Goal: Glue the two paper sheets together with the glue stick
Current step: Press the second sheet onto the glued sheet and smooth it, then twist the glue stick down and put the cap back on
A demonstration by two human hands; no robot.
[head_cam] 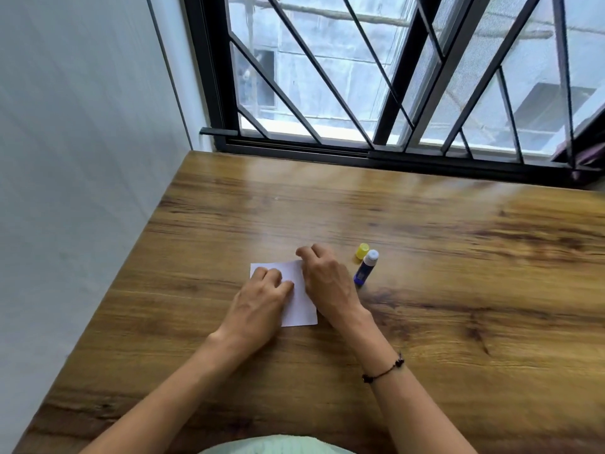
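White paper lies flat on the wooden table; it looks like one small square, and I cannot tell whether two sheets are stacked. My left hand rests with curled fingers on the paper's left part. My right hand presses with bent fingers at its far right corner. The glue stick, blue with a white uncapped tip, stands just right of my right hand. Its yellow cap sits on the table behind it.
A white wall runs along the table's left edge. A black-framed window with a metal grille stands behind the far edge. A dark bracelet circles my right wrist.
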